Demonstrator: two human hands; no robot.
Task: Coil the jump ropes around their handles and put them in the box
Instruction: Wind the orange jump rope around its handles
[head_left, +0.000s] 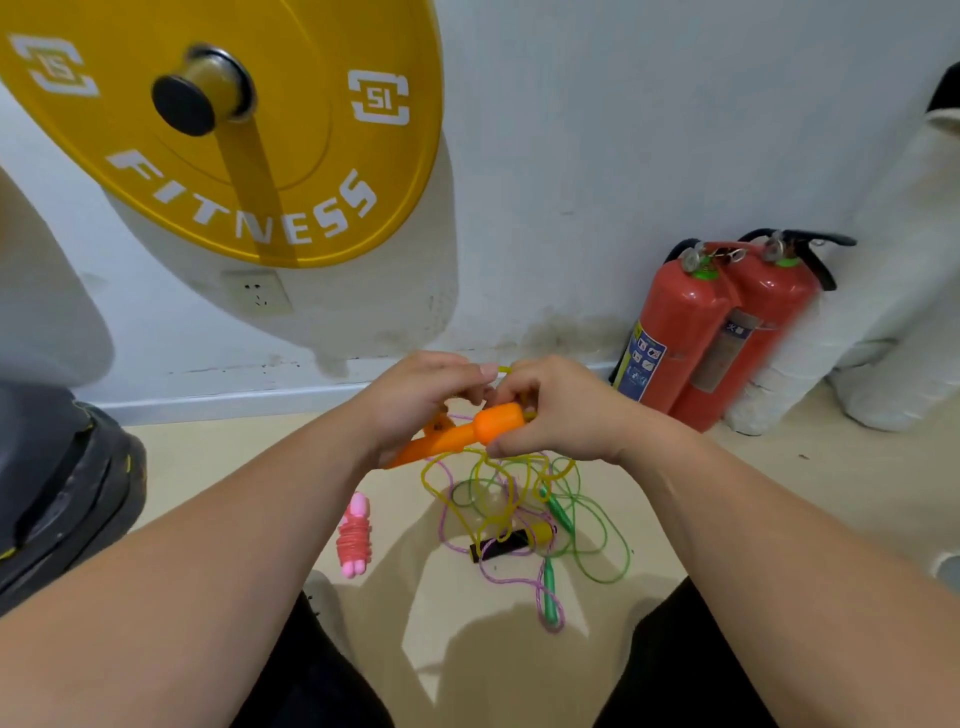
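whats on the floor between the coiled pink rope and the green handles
In the head view, a black-and-yellow handle lies between the coiled pink rope and the green handles, under tangled loops of yellow cord and purple cord.

A gym corner — yellow weight plate (218, 130) marked "FITNESS", fire extinguishers (722, 332) nearby.

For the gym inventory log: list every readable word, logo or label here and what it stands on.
"FITNESS": yellow weight plate, white letters along its lower edge.
"SL"-like square logo, twice on the same plate; letters uncertain.
Left extinguisher blue label: too small to read.
Right extinguisher label: blurred, unreadable.
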